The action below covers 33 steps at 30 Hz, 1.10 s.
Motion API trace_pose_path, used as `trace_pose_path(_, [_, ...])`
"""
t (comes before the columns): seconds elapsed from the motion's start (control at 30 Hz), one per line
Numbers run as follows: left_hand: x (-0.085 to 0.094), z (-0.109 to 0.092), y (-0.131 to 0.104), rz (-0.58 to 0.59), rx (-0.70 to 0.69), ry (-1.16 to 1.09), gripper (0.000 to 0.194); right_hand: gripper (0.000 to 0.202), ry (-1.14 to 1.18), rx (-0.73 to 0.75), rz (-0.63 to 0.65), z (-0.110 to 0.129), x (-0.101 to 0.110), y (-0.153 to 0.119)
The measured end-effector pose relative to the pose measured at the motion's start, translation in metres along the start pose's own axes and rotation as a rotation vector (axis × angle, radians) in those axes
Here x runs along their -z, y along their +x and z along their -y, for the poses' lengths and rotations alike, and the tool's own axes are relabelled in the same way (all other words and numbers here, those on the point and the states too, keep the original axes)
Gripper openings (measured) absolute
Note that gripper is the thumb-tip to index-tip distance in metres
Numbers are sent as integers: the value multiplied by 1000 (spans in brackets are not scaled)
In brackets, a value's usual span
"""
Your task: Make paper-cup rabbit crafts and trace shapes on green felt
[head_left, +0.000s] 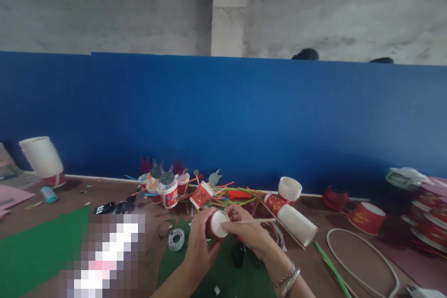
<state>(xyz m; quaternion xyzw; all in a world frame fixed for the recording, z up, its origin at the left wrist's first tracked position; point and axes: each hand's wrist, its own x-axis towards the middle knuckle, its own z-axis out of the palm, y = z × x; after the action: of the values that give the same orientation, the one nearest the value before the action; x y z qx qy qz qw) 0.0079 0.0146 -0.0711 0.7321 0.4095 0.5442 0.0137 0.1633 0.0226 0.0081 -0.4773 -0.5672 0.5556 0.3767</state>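
My left hand (201, 242) is wrapped round a red paper cup (219, 224) and tilts it so that its round white end faces me. Between the fingers of my right hand (246, 228) is a thin pale stick (260, 220), whose long end points right. The fingertips of that hand rest close to the cup's white end; whether the stick's near tip touches the cup I cannot tell. Just behind my hands lies another printed red cup (201, 195) on its side. A roll of tape (176, 240) is left of my left hand.
Several cups with paper animal figures (168, 193) stand at the back, beside a heap of coloured sticks (226, 198). A stack of white cups (296, 224) lies to the right, near a white hoop (363, 260). Green sheets (45, 247) cover parts of the table. A blue partition (223, 116) rises behind.
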Motion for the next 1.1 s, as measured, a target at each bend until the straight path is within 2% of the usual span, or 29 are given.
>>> trace_pose_path(0.1, [2,0,1,-9,-11,12,56,20,17,-8,9,3,-1,0])
trace_pose_path(0.17, [3,-1,3,-13,-33,39,56,14,6,9,-29,6,0,2])
trace_pose_path(0.23, [3,-2,4,-23,-56,83,56,13,9,84,-133,8,2,2])
trace_pose_path(0.33, [2,-4,6,-58,-78,161,56,27,-3,249,-278,10,5,2])
trace_pose_path(0.43, [1,-5,7,-84,-67,224,54,25,-178,333,-300,9,6,0])
trace_pose_path(0.53, [3,-5,7,-91,-51,283,50,20,-424,313,-219,7,3,-2])
trace_pose_path(0.63, [4,-7,9,-99,-61,339,45,14,-521,239,-148,5,-5,-3])
trace_pose_path(0.8, [5,-10,12,-80,-110,399,41,12,-467,160,-184,-2,-15,1])
trace_pose_path(0.97, [7,-12,13,-70,-169,400,42,11,-349,133,-223,-14,-14,10])
trace_pose_path(1.1, [6,-13,13,-67,-172,384,43,10,-357,132,-203,-11,-15,8])
